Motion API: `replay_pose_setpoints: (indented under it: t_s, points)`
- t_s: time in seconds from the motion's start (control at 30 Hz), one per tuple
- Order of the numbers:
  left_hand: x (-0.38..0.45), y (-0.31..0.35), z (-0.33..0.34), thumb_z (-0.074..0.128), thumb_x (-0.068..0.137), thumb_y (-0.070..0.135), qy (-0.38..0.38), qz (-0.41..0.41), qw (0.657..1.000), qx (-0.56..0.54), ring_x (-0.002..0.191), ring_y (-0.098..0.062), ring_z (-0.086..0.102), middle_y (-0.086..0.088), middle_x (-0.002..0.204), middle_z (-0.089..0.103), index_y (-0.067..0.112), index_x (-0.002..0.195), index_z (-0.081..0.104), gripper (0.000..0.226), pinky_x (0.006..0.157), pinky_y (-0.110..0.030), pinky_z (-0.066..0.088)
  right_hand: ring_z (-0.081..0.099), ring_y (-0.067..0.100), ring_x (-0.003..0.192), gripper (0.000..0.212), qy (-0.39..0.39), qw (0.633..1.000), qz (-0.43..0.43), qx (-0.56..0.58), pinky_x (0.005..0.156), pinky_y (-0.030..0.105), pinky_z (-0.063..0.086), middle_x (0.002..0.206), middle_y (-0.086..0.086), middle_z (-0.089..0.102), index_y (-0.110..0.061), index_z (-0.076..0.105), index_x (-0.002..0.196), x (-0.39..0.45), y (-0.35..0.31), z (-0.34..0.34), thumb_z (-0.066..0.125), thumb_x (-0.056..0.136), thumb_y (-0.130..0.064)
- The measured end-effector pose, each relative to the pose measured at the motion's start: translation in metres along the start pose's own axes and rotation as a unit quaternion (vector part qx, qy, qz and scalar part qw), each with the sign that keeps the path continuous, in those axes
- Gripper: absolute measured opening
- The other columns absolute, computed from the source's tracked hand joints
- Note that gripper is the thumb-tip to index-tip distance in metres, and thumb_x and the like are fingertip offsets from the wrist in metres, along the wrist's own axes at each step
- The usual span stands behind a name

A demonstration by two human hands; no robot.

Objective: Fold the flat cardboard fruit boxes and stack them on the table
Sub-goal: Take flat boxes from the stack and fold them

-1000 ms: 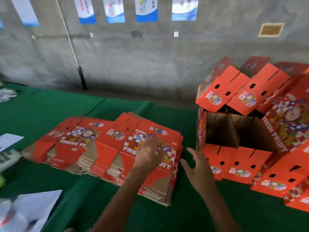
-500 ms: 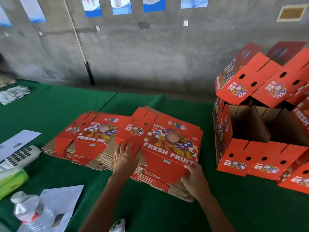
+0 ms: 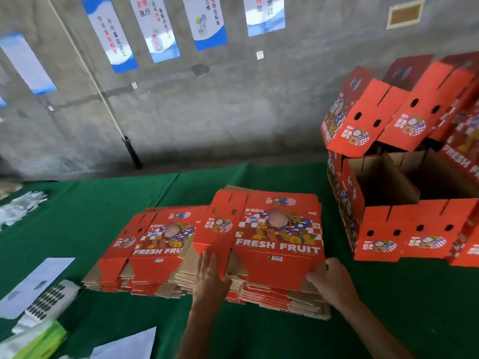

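Note:
Two piles of flat red "FRESH FRUIT" boxes lie on the green table: the right pile [image 3: 277, 242] in front of me and the left pile [image 3: 153, 244] beside it. My left hand [image 3: 210, 278] rests with straight fingers on the near left flap of the right pile's top sheet. My right hand [image 3: 330, 279] has its fingers curled round that sheet's near right corner. Folded open boxes [image 3: 404, 203] are stacked at the right, some tilted on top.
The green cloth table [image 3: 77, 224] carries white papers [image 3: 31, 281], a calculator [image 3: 46, 304] and a green packet [image 3: 39, 343] at the near left, and white crumpled material [image 3: 20, 206] at the far left. A grey wall with posters and a leaning pole [image 3: 129, 149] stands behind.
My left hand slid from the top of the pile down to its near edge. My right hand came in from the air and took the top sheet's near right corner.

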State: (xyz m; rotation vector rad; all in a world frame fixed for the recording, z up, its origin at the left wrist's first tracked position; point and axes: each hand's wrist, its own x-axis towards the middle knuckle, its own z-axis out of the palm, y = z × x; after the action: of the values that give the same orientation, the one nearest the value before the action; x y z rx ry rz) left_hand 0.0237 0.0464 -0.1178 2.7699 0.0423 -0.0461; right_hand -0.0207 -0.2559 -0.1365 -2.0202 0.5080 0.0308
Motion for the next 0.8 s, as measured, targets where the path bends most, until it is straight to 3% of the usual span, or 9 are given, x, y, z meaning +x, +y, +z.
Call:
replay_pose_setpoints:
  t_s: [0.13, 0.2, 0.3, 0.4, 0.5, 0.6, 0.67, 0.73, 0.8]
  points:
    - [-0.002, 0.003, -0.012, 0.068, 0.093, 0.049, 0.016, 0.028, 0.998, -0.054, 0.148, -0.031, 0.033, -0.011, 0.157, 0.037, 0.009, 0.151, 0.035, 0.077, 0.122, -0.050, 0.033, 0.070, 0.015, 0.095, 0.051, 0.014, 0.990, -0.059, 0.126, 0.076, 0.034, 0.059, 0.113, 0.001, 0.066, -0.021, 0.043, 0.128, -0.010, -0.014, -0.015, 0.077, 0.090, -0.026]
    - [0.000, 0.008, -0.020, 0.069, 0.094, 0.042, 0.024, 0.030, 0.995, -0.095, 0.128, -0.034, 0.056, -0.010, 0.135, 0.056, 0.012, 0.133, 0.049, 0.053, 0.107, -0.053, 0.050, 0.070, 0.011, 0.097, 0.050, 0.019, 0.981, -0.113, 0.158, 0.076, 0.031, 0.060, 0.115, -0.001, 0.067, -0.028, 0.042, 0.129, -0.017, -0.022, -0.023, 0.075, 0.092, -0.027]
    - [-0.001, 0.014, -0.030, 0.061, 0.099, 0.021, 0.120, 0.063, 0.982, -0.129, 0.085, -0.031, 0.071, -0.011, 0.102, 0.069, 0.009, 0.125, 0.057, 0.028, 0.077, -0.048, 0.062, 0.065, 0.003, 0.097, 0.047, 0.048, 0.969, -0.218, 0.109, 0.073, 0.020, 0.057, 0.117, -0.004, 0.060, -0.034, 0.044, 0.136, -0.023, -0.033, -0.038, 0.067, 0.098, -0.018]
    - [-0.006, 0.022, -0.038, 0.058, 0.102, 0.015, 0.236, 0.043, 0.958, -0.158, 0.054, -0.023, 0.065, -0.007, 0.073, 0.068, 0.001, 0.112, 0.066, 0.019, 0.050, -0.031, 0.052, 0.060, 0.006, 0.091, 0.053, 0.077, 0.964, -0.254, -0.016, 0.068, 0.019, 0.054, 0.113, -0.005, 0.046, -0.031, 0.042, 0.151, -0.027, -0.044, -0.054, 0.057, 0.103, -0.014]
    - [-0.006, 0.030, -0.054, 0.059, 0.102, 0.012, 0.295, -0.011, 0.928, -0.229, 0.061, -0.031, 0.067, -0.014, 0.074, 0.070, -0.002, 0.104, 0.073, 0.020, 0.055, -0.030, 0.044, 0.055, 0.003, 0.087, 0.050, 0.106, 0.944, -0.309, -0.042, 0.070, 0.015, 0.048, 0.107, -0.006, 0.048, -0.022, 0.050, 0.149, -0.032, -0.051, -0.070, 0.060, 0.101, -0.010]
    - [-0.009, 0.047, -0.075, 0.060, 0.103, 0.017, 0.303, -0.005, 0.908, -0.291, 0.075, -0.034, 0.071, -0.020, 0.084, 0.074, -0.001, 0.105, 0.075, 0.024, 0.065, -0.046, 0.057, 0.057, 0.005, 0.085, 0.030, 0.172, 0.930, -0.325, 0.013, 0.071, 0.017, 0.047, 0.098, -0.001, 0.055, -0.011, 0.066, 0.130, -0.034, -0.058, -0.094, 0.064, 0.100, -0.016]
    - [-0.015, 0.062, -0.088, 0.060, 0.103, 0.029, 0.315, 0.009, 0.889, -0.333, 0.079, -0.033, 0.072, -0.014, 0.082, 0.074, 0.003, 0.097, 0.075, 0.030, 0.068, -0.047, 0.059, 0.058, 0.003, 0.088, 0.026, 0.222, 0.916, -0.331, 0.052, 0.075, 0.015, 0.046, 0.098, 0.000, 0.058, -0.006, 0.070, 0.121, -0.034, -0.064, -0.112, 0.063, 0.099, -0.020]
    - [-0.024, 0.075, -0.100, 0.059, 0.100, 0.043, 0.318, 0.016, 0.866, -0.386, 0.078, -0.031, 0.071, -0.010, 0.080, 0.073, 0.011, 0.086, 0.072, 0.037, 0.069, -0.048, 0.059, 0.059, -0.001, 0.093, 0.027, 0.247, 0.899, -0.344, 0.110, 0.078, 0.009, 0.043, 0.100, -0.002, 0.061, -0.009, 0.072, 0.114, -0.037, -0.072, -0.129, 0.061, 0.098, -0.027]
    - [-0.028, 0.088, -0.112, 0.060, 0.098, 0.045, 0.329, 0.001, 0.833, -0.445, 0.076, -0.026, 0.068, -0.006, 0.077, 0.073, 0.014, 0.081, 0.070, 0.037, 0.071, -0.050, 0.059, 0.061, -0.007, 0.099, 0.021, 0.243, 0.884, -0.352, 0.187, 0.082, 0.004, 0.042, 0.104, -0.009, 0.066, -0.020, 0.073, 0.109, -0.040, -0.080, -0.148, 0.062, 0.096, -0.033]
